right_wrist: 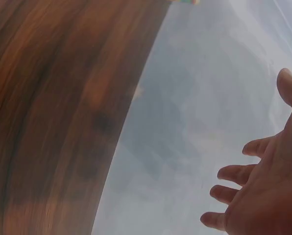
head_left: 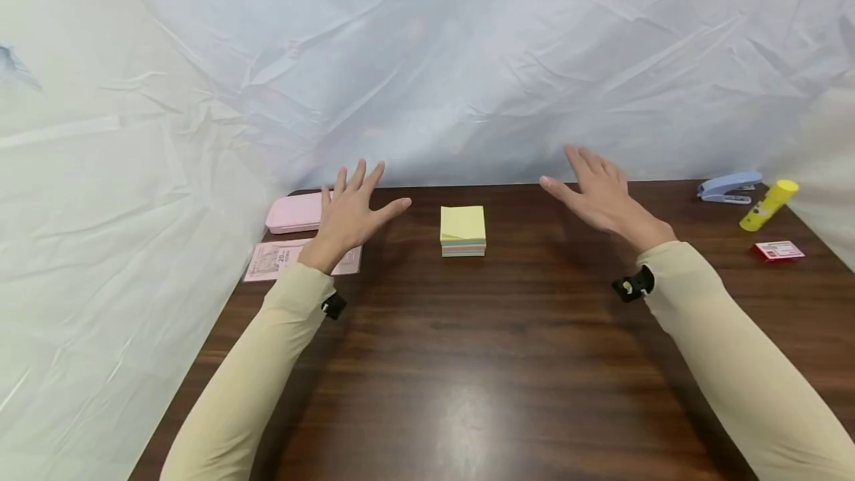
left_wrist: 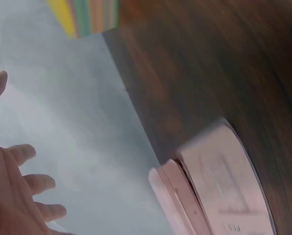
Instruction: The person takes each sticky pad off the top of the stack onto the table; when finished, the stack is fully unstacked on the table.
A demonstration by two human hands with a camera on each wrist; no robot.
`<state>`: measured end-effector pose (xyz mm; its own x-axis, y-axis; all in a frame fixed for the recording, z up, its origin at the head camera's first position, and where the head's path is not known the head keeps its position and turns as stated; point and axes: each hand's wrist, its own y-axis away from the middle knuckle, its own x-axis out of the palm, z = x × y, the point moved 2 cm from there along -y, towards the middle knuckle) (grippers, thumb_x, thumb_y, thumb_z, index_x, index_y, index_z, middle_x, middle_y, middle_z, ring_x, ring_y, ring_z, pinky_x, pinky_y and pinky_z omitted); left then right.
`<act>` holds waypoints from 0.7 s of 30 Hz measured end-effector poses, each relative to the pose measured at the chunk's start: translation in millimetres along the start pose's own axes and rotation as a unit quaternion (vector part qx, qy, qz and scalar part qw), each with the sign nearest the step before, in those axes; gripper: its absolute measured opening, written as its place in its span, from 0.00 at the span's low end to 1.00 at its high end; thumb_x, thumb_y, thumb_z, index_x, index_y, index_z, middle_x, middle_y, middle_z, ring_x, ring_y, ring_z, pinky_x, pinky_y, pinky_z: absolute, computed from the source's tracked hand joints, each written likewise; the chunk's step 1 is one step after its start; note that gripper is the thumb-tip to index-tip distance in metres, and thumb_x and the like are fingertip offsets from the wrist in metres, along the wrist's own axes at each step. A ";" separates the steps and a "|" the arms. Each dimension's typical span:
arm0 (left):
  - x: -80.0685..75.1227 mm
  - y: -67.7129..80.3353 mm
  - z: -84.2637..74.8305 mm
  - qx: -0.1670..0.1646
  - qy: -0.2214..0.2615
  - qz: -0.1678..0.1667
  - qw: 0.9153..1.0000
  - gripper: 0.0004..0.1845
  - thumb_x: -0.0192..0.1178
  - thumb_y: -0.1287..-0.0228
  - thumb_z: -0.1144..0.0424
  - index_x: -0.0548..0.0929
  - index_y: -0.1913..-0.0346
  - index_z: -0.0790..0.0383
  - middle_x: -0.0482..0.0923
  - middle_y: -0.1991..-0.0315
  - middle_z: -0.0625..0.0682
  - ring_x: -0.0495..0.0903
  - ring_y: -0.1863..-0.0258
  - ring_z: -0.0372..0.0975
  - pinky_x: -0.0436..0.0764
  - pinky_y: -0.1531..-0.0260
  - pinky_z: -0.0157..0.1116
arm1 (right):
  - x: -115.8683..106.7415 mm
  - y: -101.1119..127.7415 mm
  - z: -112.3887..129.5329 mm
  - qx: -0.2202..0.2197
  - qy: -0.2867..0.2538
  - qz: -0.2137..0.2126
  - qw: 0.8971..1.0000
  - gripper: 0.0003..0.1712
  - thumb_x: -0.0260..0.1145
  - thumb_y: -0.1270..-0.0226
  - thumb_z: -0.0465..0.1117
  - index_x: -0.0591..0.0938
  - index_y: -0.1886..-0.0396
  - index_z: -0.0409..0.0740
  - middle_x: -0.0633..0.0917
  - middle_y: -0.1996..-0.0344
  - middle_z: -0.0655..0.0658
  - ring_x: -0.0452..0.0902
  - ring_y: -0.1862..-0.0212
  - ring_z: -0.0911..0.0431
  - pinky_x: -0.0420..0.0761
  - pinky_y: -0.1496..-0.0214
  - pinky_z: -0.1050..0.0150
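Both hands hover above the dark wooden table with fingers spread and nothing held. The left hand (head_left: 349, 217) is over the left side, nearest to a pink case (head_left: 294, 212) and a pink printed booklet (head_left: 274, 260), which its wrist partly hides. On the right, the right hand (head_left: 599, 195) is raised over bare wood near the back edge. Between the hands stands a stack of sticky notes (head_left: 463, 225), yellow on top with several coloured layers below. In the left wrist view the stack's coloured side (left_wrist: 94, 17) shows at the top, and the booklet (left_wrist: 224, 181) lies beside the case.
At the right end of the table (head_left: 461, 347) are a blue stapler (head_left: 724, 188), a yellow cylindrical tube (head_left: 768, 205) and a small red-and-white box (head_left: 779, 251). A pale, wrinkled sheet (head_left: 427, 95) hangs behind the table and along its sides.
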<state>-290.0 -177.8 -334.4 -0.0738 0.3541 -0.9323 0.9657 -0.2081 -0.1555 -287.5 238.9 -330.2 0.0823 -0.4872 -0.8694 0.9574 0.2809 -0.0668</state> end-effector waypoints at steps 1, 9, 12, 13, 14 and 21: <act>-0.6 -1.1 -1.0 0.003 0.017 -0.001 1.000 0.53 0.51 0.31 0.22 0.51 0.12 0.42 0.41 0.13 0.56 0.35 0.16 0.60 0.35 0.24 0.69 | 0.1 -0.7 1.9 -0.005 -0.010 -0.001 1.000 0.55 0.46 0.18 0.72 0.37 0.11 0.45 0.37 0.15 0.30 0.28 0.18 0.28 0.29 0.23 0.26; 0.9 -6.5 -5.7 0.026 0.192 0.006 0.981 0.48 0.58 0.29 0.29 0.52 0.13 0.39 0.43 0.13 0.51 0.42 0.15 0.54 0.47 0.21 0.62 | 4.7 -8.8 20.1 -0.062 -0.088 -0.008 0.994 0.51 0.52 0.15 0.64 0.43 0.11 0.43 0.42 0.14 0.36 0.33 0.15 0.39 0.37 0.19 0.32; 4.8 -5.7 -6.7 0.023 0.251 0.015 0.968 0.47 0.59 0.29 0.31 0.53 0.13 0.37 0.46 0.13 0.47 0.44 0.15 0.48 0.50 0.21 0.60 | 8.4 -10.9 24.0 -0.068 -0.110 -0.002 0.992 0.50 0.53 0.16 0.64 0.44 0.11 0.45 0.43 0.13 0.39 0.34 0.15 0.41 0.40 0.19 0.32; 6.4 -5.5 -7.1 0.021 0.271 0.019 0.962 0.46 0.59 0.29 0.32 0.54 0.13 0.37 0.47 0.14 0.46 0.46 0.15 0.47 0.53 0.21 0.59 | 9.5 -11.5 24.8 -0.068 -0.116 -0.001 0.991 0.50 0.53 0.16 0.65 0.44 0.11 0.45 0.44 0.13 0.40 0.34 0.15 0.41 0.41 0.19 0.32; 7.9 -5.4 -7.4 0.018 0.296 0.025 0.955 0.45 0.60 0.28 0.33 0.55 0.14 0.36 0.49 0.14 0.45 0.48 0.16 0.46 0.54 0.21 0.58 | 10.7 -12.0 25.6 -0.066 -0.123 0.001 0.990 0.51 0.53 0.16 0.65 0.44 0.11 0.46 0.44 0.13 0.42 0.35 0.14 0.42 0.43 0.19 0.32; 23.1 -7.1 -5.8 0.013 0.450 0.057 0.891 0.39 0.64 0.24 0.47 0.62 0.15 0.44 0.62 0.18 0.46 0.61 0.20 0.42 0.63 0.23 0.48 | 20.3 -15.0 32.0 -0.043 -0.185 0.011 0.982 0.50 0.54 0.17 0.66 0.48 0.11 0.48 0.49 0.14 0.41 0.46 0.16 0.37 0.54 0.22 0.30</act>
<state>-297.2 -162.8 -352.9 0.2665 0.9144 -0.3046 0.9468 -0.3076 -0.0950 -291.3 198.4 -331.3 0.2122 -0.7426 -0.6352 0.9285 0.3559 -0.1059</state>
